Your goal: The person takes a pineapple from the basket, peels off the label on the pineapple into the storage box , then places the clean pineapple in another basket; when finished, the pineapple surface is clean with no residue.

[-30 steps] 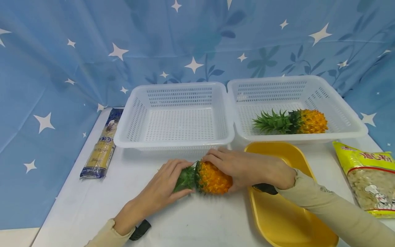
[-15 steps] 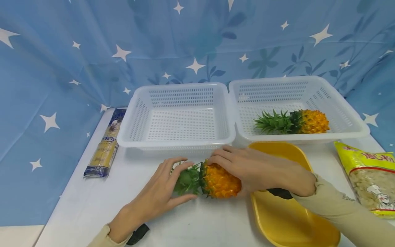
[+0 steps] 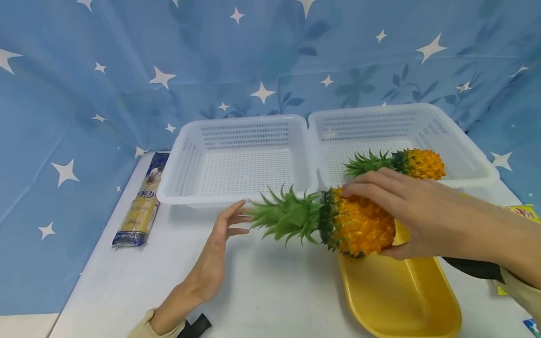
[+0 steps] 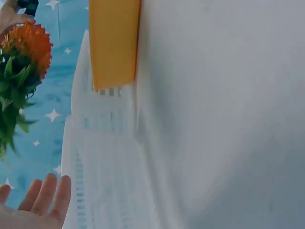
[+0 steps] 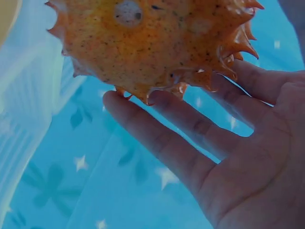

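My right hand (image 3: pixel 416 211) grips a toy-looking pineapple (image 3: pixel 361 225) by its orange, spiky body, raised above the table with its green leaves pointing left. In the right wrist view, the fingers (image 5: pixel 159 143) press along the side of the orange body (image 5: pixel 157 43). My left hand (image 3: pixel 213 258) is spread beside the leaf tips and holds nothing. Its open palm (image 4: pixel 35 217) shows in the left wrist view, apart from the pineapple (image 4: pixel 28 47). A second pineapple (image 3: pixel 418 164) lies on its side in the right white basket (image 3: pixel 477 150).
Left of that basket stands another white basket (image 3: pixel 236 197). A yellow tub (image 3: pixel 401 300) sits below the raised pineapple. On the far left lies a spaghetti packet (image 3: pixel 141 206). My right forearm mostly hides a yellow bag (image 3: pixel 524 211). A starry blue curtain (image 3: pixel 127 103) hangs behind.
My right hand has lifted the pineapple off the table and carried it to the right, over the tub. My left hand has come away from the leaves and turned palm inward.
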Motion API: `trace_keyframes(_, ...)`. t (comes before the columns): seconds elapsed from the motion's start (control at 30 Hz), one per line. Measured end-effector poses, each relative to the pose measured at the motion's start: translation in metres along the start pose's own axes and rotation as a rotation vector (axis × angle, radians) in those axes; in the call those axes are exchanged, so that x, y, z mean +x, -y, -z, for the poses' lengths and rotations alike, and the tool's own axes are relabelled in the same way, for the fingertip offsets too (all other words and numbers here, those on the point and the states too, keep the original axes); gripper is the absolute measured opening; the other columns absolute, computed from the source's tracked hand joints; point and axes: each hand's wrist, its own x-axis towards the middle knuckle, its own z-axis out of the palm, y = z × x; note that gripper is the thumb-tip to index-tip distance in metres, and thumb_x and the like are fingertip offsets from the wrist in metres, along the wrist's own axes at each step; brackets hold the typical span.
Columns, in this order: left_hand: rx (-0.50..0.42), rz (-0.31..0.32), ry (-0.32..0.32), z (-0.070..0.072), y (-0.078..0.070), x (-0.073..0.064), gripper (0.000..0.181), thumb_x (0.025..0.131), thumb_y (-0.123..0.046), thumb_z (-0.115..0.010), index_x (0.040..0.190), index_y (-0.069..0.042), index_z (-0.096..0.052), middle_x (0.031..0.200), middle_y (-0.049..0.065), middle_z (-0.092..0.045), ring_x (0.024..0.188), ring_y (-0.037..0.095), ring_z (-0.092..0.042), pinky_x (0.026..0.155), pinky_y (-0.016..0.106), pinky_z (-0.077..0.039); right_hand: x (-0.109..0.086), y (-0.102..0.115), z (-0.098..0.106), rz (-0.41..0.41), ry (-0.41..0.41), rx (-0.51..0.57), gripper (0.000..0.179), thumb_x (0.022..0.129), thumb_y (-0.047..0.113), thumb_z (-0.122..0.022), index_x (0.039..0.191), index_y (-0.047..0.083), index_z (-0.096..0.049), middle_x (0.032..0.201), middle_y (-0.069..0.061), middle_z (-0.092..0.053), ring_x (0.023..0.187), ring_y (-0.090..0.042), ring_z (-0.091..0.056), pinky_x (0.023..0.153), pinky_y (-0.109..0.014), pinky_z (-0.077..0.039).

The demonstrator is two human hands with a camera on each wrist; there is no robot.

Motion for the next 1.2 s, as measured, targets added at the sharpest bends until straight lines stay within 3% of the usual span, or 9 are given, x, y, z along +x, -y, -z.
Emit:
trace_keyframes(0.07,-0.071,0.035,-0.013,-0.008,-0.001,0.002,0.063,0.114,-0.042,-0.004,0.164,-0.01,-0.025,0.15,0.016,-0.044,0.133,0.031,-0.05,0.105,0.04,-0.049,-0.006,-0.009,0.006,-0.033,-0.036,-0.012,0.129,0.043,0.044,-0.107,0.151,0.016,-0.042,0.143,-0.003,-0.052,0.116,-0.022,-0.058,0.076,-0.044,-0.062)
trace_keyframes(0.13,-0.1,0.048,0.013,-0.02,-0.002,0.004,0.059,0.115,-0.037,-0.009,0.162,-0.007,-0.028,0.148,0.016,-0.046,0.131,0.035,-0.052,0.104,0.041,-0.05,-0.01,-0.02,0.009,-0.051,-0.079,-0.001,0.126,0.048,0.062,-0.101,0.15,0.014,-0.044,0.141,-0.005,-0.053,0.109,-0.018,-0.059,0.075,-0.039,-0.062)
trace_keyframes(0.23,-0.064,0.076,0.115,-0.04,-0.006,0.008,0.052,0.116,-0.032,-0.019,0.162,-0.008,-0.026,0.15,0.013,-0.044,0.134,0.034,-0.05,0.106,0.042,-0.049,-0.013,-0.034,0.009,-0.05,-0.172,0.031,0.11,0.07,0.08,-0.074,0.148,0.008,-0.048,0.138,-0.008,-0.055,0.102,-0.012,-0.057,0.075,-0.021,-0.057)
trace_keyframes(0.3,-0.031,0.109,0.19,-0.053,-0.01,0.013,0.051,0.116,-0.033,-0.026,0.163,-0.013,-0.023,0.153,0.01,-0.04,0.137,0.032,-0.047,0.109,0.041,-0.047,-0.013,-0.042,0.006,-0.041,-0.235,0.076,0.097,0.085,0.078,-0.052,0.147,0.003,-0.05,0.138,-0.011,-0.056,0.107,-0.011,-0.055,0.085,-0.011,-0.05)
trace_keyframes(0.53,0.009,0.209,0.339,-0.089,-0.018,0.047,0.065,0.113,-0.044,-0.04,0.167,-0.023,-0.011,0.164,0.008,-0.028,0.147,0.021,-0.038,0.117,0.037,-0.04,-0.013,-0.066,-0.004,-0.051,-0.402,0.161,0.101,0.087,0.075,-0.061,0.144,-0.008,-0.049,0.138,-0.026,-0.053,0.126,-0.01,-0.048,0.106,-0.004,-0.033)
trace_keyframes(0.7,0.084,0.144,0.324,-0.106,-0.015,0.069,0.071,0.112,-0.048,-0.039,0.169,-0.022,-0.005,0.17,0.008,-0.019,0.149,0.022,-0.035,0.119,0.042,-0.037,-0.019,-0.085,-0.012,-0.158,-0.464,0.124,0.107,0.084,0.08,-0.059,0.145,-0.006,-0.046,0.142,-0.028,-0.049,0.126,-0.008,-0.046,0.1,-0.001,-0.033)
trace_keyframes(0.87,0.093,0.199,0.284,-0.117,-0.009,0.088,0.074,0.111,-0.052,-0.041,0.169,-0.031,0.0,0.173,0.007,-0.011,0.155,0.023,-0.027,0.122,0.053,-0.031,-0.028,-0.107,-0.018,-0.241,-0.482,0.106,0.11,0.082,0.082,-0.058,0.145,-0.006,-0.045,0.143,-0.028,-0.046,0.126,-0.006,-0.045,0.098,0.0,-0.033)
trace_keyframes(1.13,0.032,0.303,0.231,-0.134,0.001,0.114,0.078,0.111,-0.051,-0.044,0.169,-0.027,0.001,0.175,0.001,-0.005,0.157,0.025,-0.025,0.123,0.053,-0.03,-0.035,-0.152,-0.022,-0.216,-0.42,0.032,0.112,0.083,0.085,-0.05,0.145,-0.008,-0.043,0.135,-0.033,-0.046,0.111,-0.043,-0.047,0.097,0.0,-0.027)
trace_keyframes(1.2,0.021,0.306,0.203,-0.138,0.004,0.119,0.077,0.111,-0.048,-0.044,0.169,-0.025,0.0,0.175,0.0,-0.005,0.157,0.025,-0.022,0.123,0.053,-0.029,-0.037,-0.163,-0.021,-0.2,-0.398,-0.011,0.113,0.083,0.087,-0.045,0.144,-0.008,-0.045,0.132,-0.033,-0.047,0.108,-0.045,-0.049,0.099,-0.017,-0.043)
